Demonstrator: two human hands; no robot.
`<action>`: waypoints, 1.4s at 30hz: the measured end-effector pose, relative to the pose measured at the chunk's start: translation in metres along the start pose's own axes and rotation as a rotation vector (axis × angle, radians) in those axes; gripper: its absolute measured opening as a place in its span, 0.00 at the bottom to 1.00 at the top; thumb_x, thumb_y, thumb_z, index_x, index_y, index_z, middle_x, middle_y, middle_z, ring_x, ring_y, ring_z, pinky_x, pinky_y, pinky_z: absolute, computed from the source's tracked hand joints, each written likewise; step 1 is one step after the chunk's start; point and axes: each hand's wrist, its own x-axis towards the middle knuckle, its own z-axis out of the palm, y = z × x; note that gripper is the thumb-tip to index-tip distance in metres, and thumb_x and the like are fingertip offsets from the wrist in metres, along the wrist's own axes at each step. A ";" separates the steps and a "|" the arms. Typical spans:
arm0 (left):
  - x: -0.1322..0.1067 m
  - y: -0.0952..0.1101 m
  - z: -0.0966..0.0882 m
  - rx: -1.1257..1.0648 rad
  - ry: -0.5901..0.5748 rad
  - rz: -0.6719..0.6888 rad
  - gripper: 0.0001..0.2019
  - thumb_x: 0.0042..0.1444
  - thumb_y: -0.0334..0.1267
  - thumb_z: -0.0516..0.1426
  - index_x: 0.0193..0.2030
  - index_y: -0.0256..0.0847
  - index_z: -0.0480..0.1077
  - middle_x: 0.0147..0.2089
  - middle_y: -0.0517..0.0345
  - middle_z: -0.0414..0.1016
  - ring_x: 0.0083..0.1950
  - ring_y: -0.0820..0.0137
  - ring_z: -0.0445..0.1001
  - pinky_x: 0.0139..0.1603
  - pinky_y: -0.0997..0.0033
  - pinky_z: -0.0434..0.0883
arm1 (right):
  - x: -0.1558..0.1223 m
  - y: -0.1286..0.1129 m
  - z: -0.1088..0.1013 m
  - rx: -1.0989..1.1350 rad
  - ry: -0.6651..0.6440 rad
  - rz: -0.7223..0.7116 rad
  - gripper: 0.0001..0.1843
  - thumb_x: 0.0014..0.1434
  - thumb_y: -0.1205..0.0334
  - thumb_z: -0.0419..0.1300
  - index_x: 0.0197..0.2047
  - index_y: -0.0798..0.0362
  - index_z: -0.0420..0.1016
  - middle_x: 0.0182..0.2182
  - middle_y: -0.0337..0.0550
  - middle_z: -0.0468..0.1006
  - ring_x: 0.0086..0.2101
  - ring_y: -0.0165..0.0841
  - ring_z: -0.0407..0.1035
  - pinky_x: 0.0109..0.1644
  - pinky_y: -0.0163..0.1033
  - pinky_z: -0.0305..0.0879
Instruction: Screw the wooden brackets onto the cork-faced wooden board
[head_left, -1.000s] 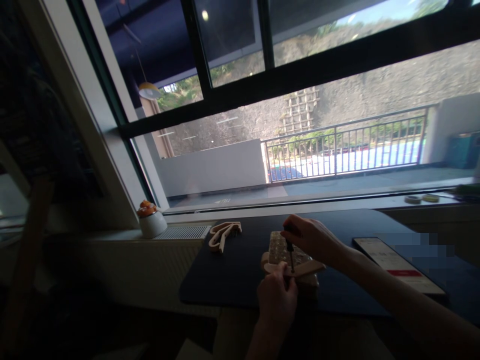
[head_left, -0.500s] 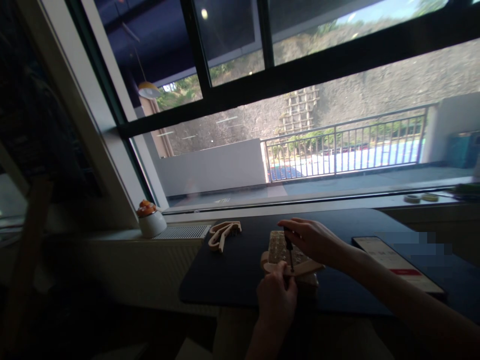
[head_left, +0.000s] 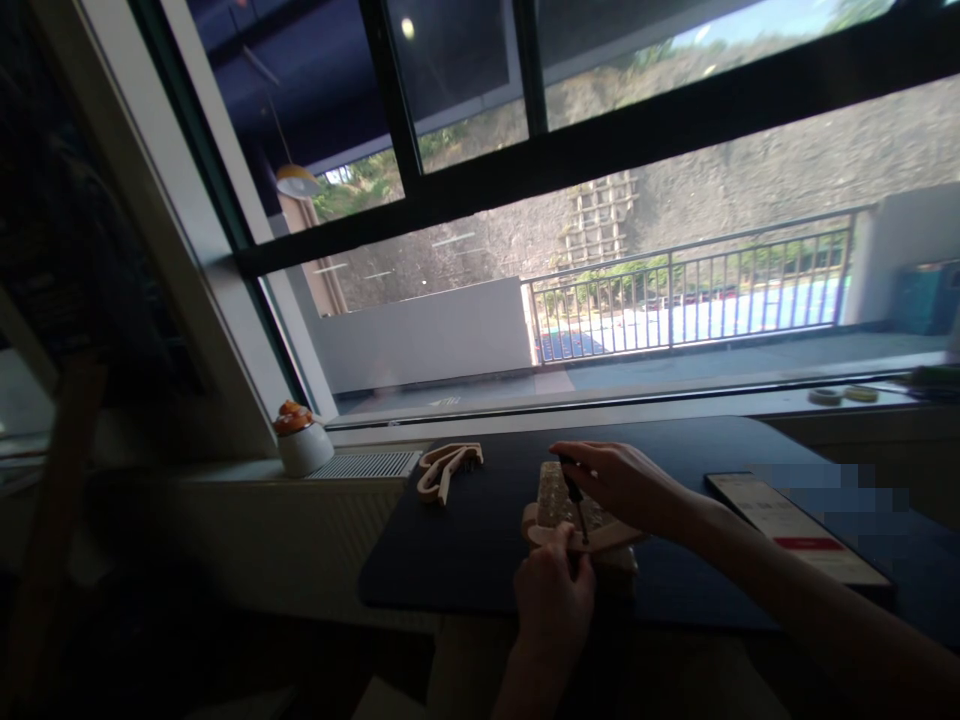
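My right hand (head_left: pixel 622 485) is closed around the dark handle of a screwdriver (head_left: pixel 579 508), which leans slightly, its tip down on a pale curved wooden piece (head_left: pixel 611 536). Fingers of my left hand (head_left: pixel 553 590) pinch that wooden piece near the screwdriver's tip. Any screw under the tip is too small to make out. Beneath the wood lies a block wrapped in clear bubble wrap (head_left: pixel 555 490), partly hidden by my hands and the wooden piece.
More curved wooden pieces (head_left: pixel 448 472), with small dark bits beside them, lie at the left of the dark table (head_left: pixel 442 560). A tablet-like screen (head_left: pixel 799 530) rests on the right. A white jar with an orange lid (head_left: pixel 302 440) stands on the sill; tape rolls (head_left: pixel 825 397) lie at right.
The screwdriver's handle end and my right hand have tipped slightly to the left. My left hand and the wooden piece stay in place.
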 end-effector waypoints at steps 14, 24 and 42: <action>0.002 -0.002 0.001 -0.012 -0.015 -0.012 0.20 0.57 0.41 0.53 0.56 0.50 0.68 0.41 0.54 0.80 0.42 0.62 0.79 0.41 0.69 0.69 | -0.004 0.000 0.005 0.053 0.060 0.065 0.13 0.62 0.59 0.52 0.47 0.53 0.71 0.31 0.44 0.80 0.26 0.33 0.72 0.28 0.35 0.60; 0.001 0.000 0.001 -0.021 -0.005 -0.005 0.19 0.56 0.40 0.53 0.55 0.50 0.69 0.41 0.54 0.81 0.43 0.61 0.79 0.41 0.68 0.69 | -0.003 0.011 0.001 0.053 0.076 0.086 0.13 0.60 0.57 0.56 0.45 0.53 0.74 0.31 0.45 0.81 0.30 0.36 0.74 0.30 0.35 0.62; 0.002 -0.002 0.001 0.000 -0.006 0.001 0.19 0.57 0.40 0.53 0.56 0.50 0.69 0.41 0.54 0.80 0.42 0.62 0.78 0.40 0.70 0.69 | -0.003 0.011 0.002 0.048 0.086 0.020 0.16 0.63 0.61 0.52 0.49 0.55 0.76 0.42 0.48 0.82 0.39 0.38 0.76 0.40 0.38 0.68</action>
